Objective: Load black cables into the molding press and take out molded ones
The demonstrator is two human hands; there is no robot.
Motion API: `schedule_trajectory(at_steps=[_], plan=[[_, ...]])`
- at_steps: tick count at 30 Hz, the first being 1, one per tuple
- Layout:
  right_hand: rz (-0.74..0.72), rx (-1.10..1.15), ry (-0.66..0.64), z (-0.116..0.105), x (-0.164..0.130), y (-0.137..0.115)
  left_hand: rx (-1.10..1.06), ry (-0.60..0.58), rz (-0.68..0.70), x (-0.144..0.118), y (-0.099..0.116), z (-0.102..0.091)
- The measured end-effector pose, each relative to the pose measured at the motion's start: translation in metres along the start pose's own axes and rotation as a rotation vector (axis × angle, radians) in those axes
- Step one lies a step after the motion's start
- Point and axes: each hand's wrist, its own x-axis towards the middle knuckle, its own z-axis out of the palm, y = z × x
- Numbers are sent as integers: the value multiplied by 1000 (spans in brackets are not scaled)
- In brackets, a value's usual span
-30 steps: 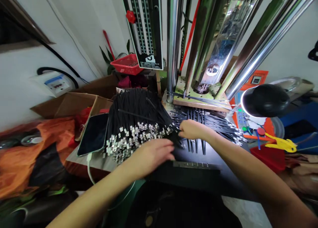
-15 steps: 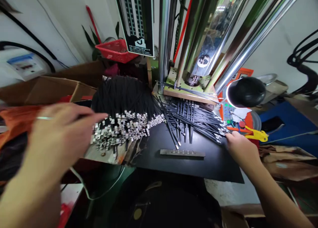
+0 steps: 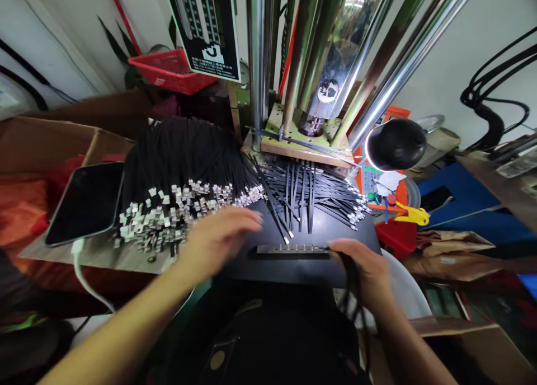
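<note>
My right hand (image 3: pixel 369 267) is closed on several black cable ties (image 3: pixel 352 284), which hang blurred below its palm. Its fingertips are at the right end of a narrow metal bar (image 3: pixel 289 249) with small pegs, lying on the black work surface (image 3: pixel 239 264). My left hand (image 3: pixel 222 239) is smeared by motion over the left part of that surface, so its grip is unclear. To its left lies a large heap of black cable ties (image 3: pixel 180 155) with silvery metal heads. A looser pile of cable ties (image 3: pixel 310 192) spreads behind the bar.
A press with metal columns (image 3: pixel 258 66) stands behind the piles. A phone (image 3: pixel 88 203) on a white charging cable (image 3: pixel 81 270) lies left. On the right are a lamp (image 3: pixel 396 144), an orange control box (image 3: pixel 400 192) and yellow cutters (image 3: pixel 413 214). A red basket (image 3: pixel 176 71) sits behind.
My left hand has swung right from the far left, uncovering the phone. My right hand has moved from the pile's right edge to the bar, with cable ties in it. The view has shifted right.
</note>
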Motion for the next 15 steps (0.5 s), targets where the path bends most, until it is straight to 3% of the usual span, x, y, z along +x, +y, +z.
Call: schedule_trajectory(at_steps=[2, 5, 9, 15], plan=[[84, 234, 1, 36, 7, -3, -139, -127, 43, -4, 3, 37], [181, 275, -16, 55, 13, 0, -174, -238, -65, -5, 5, 70], [122, 210, -3, 48, 14, 4, -93, -332, -186, 5, 13, 71], [-94, 93, -125, 39, 17, -18, 191, -600, -172, 27, 37, 67]])
